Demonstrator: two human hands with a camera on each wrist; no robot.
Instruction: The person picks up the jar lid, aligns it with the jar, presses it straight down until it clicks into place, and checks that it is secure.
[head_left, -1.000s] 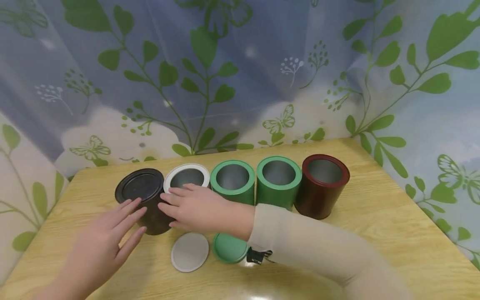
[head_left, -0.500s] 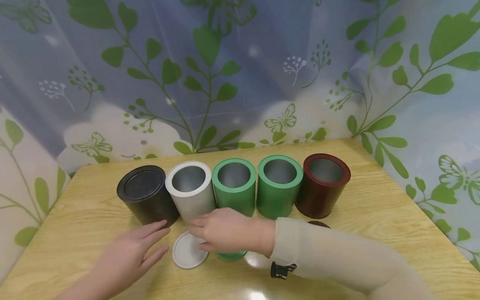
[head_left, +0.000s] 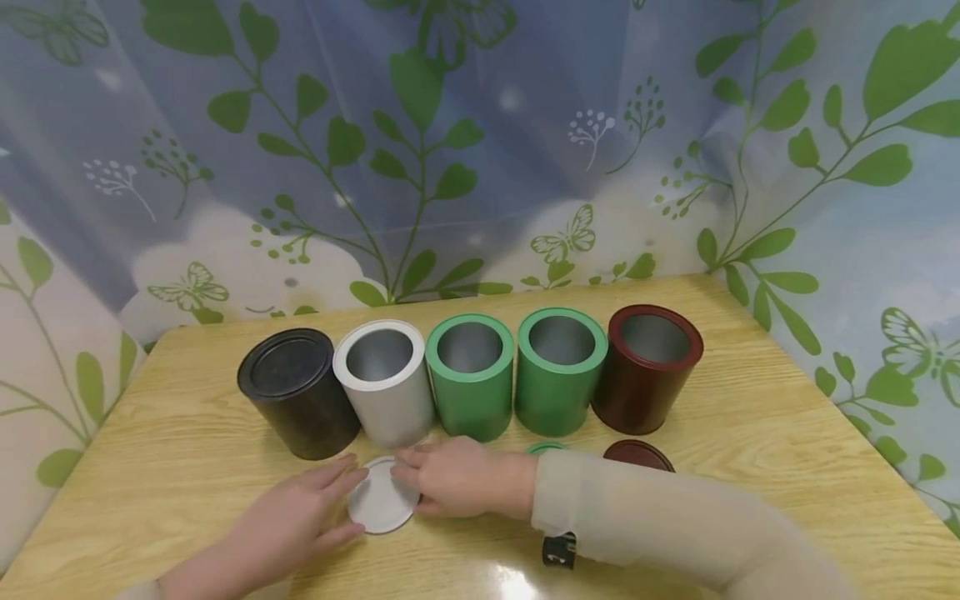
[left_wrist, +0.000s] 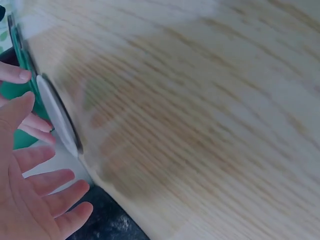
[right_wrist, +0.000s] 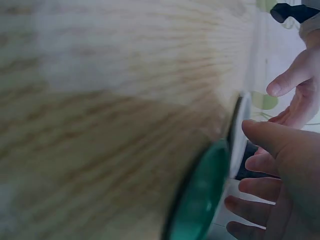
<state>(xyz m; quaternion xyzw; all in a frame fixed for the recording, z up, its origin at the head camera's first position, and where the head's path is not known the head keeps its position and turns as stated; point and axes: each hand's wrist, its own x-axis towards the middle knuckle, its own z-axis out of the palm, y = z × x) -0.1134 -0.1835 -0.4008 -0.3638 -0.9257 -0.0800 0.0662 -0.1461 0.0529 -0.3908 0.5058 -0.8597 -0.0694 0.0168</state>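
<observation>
A flat white lid (head_left: 383, 497) lies on the wooden table in front of the white can (head_left: 388, 408). My left hand (head_left: 298, 507) comes from its left, fingertips right at the rim. From the other side my right hand (head_left: 467, 479) reaches in, its fingertips overlapping the lid's right edge in the head view. Both hands have loosely extended fingers; in the left wrist view the left hand (left_wrist: 35, 195) is spread beside the lid (left_wrist: 57, 115). The right wrist view shows a green lid (right_wrist: 202, 195) below the right hand (right_wrist: 285, 175), mostly hidden from the head camera.
A black can (head_left: 300, 392) with its lid on stands left of the white one. To the right are two open green cans (head_left: 472, 400) (head_left: 561, 396) and an open dark red can (head_left: 645, 375). Another green lid (head_left: 546, 447) and a dark red lid (head_left: 639, 454) show behind the right sleeve (head_left: 645, 508).
Both hands have come down toward the front from over the black and white cans to either side of the white lid. The cans stay in their row.
</observation>
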